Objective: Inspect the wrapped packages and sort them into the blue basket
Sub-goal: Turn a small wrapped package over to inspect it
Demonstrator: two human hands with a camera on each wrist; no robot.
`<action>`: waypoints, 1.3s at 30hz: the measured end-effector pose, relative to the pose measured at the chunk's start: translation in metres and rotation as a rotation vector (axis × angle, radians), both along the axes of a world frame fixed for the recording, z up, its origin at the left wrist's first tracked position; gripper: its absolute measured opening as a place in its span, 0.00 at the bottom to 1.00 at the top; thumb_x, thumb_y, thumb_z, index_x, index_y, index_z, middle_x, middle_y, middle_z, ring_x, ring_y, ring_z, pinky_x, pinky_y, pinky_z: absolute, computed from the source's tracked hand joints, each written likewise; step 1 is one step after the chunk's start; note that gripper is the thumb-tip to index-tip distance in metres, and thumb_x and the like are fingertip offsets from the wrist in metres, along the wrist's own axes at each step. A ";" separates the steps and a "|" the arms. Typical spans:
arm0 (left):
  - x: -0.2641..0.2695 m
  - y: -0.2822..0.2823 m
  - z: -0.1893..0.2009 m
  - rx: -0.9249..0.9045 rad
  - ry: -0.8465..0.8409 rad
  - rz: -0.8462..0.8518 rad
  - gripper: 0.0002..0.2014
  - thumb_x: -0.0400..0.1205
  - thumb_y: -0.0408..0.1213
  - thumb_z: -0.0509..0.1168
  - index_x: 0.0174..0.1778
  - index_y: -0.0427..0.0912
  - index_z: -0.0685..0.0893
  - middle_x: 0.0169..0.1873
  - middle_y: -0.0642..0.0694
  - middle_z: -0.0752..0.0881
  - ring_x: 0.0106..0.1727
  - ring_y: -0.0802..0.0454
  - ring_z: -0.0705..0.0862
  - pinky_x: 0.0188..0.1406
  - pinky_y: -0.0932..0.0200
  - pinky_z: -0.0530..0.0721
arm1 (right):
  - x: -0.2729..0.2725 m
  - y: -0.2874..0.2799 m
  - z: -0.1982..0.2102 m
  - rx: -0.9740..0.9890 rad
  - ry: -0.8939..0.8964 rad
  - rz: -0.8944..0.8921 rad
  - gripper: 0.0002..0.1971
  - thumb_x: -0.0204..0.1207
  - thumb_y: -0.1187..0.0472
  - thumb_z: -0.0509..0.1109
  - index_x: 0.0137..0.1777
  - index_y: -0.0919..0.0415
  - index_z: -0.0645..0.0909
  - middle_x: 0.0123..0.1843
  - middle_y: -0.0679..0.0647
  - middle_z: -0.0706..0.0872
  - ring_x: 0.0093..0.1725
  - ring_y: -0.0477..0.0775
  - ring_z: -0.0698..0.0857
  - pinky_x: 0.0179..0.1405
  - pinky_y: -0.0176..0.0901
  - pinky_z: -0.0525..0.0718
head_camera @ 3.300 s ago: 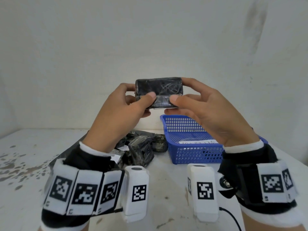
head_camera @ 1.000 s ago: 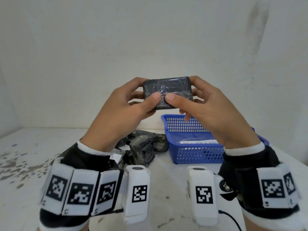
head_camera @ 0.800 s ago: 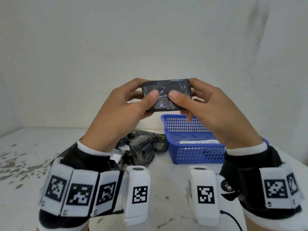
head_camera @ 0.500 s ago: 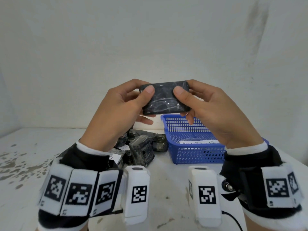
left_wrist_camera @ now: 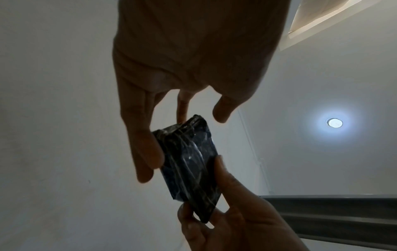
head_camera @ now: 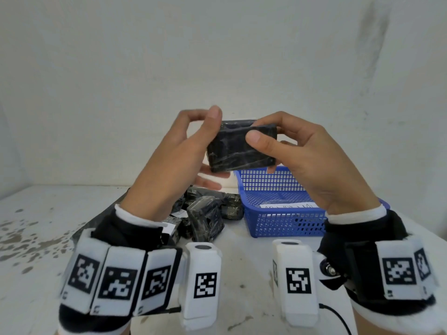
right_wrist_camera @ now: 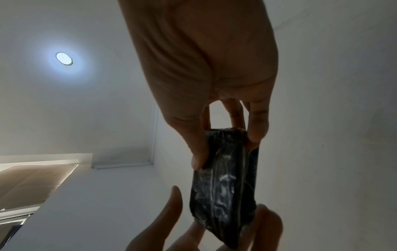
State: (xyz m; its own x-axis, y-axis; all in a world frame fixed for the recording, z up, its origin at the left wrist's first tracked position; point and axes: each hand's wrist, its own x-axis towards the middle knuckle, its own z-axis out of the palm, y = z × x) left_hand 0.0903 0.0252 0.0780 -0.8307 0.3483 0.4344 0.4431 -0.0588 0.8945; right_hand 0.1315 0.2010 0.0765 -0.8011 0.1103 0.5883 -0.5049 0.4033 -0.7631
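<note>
A black, film-wrapped rectangular package (head_camera: 238, 151) is held up at chest height above the table, its broad face turned toward me and slightly tilted. My right hand (head_camera: 256, 129) pinches its right end between thumb (right_wrist_camera: 197, 152) and fingers. My left hand (head_camera: 210, 143) is at its left end: straight fingers (left_wrist_camera: 141, 149) lie against the package (left_wrist_camera: 189, 163), while the thumb stands just off its upper corner. The blue basket (head_camera: 278, 221) sits on the table below and to the right. In it I see only a white paper strip (head_camera: 287, 205).
A pile of several more black wrapped packages (head_camera: 208, 218) lies on the white, stained table (head_camera: 48, 213), just left of the basket. A plain white wall rises right behind them. Both wrists carry marker-covered bands and camera housings.
The package has rolled so that its broad face shows and has sunk a little. My left thumb has lifted from the front face to the upper left corner; the right hand still pinches.
</note>
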 end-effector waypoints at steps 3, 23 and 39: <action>-0.002 0.000 -0.001 0.033 -0.055 -0.021 0.11 0.85 0.44 0.62 0.58 0.45 0.82 0.42 0.44 0.89 0.36 0.45 0.91 0.32 0.53 0.88 | 0.001 -0.001 0.001 -0.022 0.005 0.046 0.12 0.74 0.51 0.75 0.57 0.48 0.87 0.53 0.46 0.90 0.42 0.46 0.90 0.42 0.39 0.86; -0.003 0.003 -0.004 0.081 0.090 0.038 0.14 0.77 0.34 0.73 0.58 0.47 0.82 0.48 0.41 0.87 0.43 0.46 0.92 0.49 0.54 0.91 | 0.001 0.002 0.001 -0.055 -0.061 0.036 0.20 0.72 0.62 0.81 0.62 0.46 0.86 0.35 0.47 0.86 0.26 0.51 0.82 0.26 0.40 0.80; -0.003 0.001 -0.004 -0.045 0.158 0.102 0.23 0.72 0.53 0.72 0.62 0.51 0.80 0.44 0.51 0.88 0.41 0.52 0.91 0.38 0.56 0.91 | 0.001 0.002 0.003 -0.037 -0.011 -0.025 0.20 0.66 0.50 0.80 0.60 0.46 0.88 0.35 0.47 0.88 0.24 0.48 0.82 0.25 0.36 0.79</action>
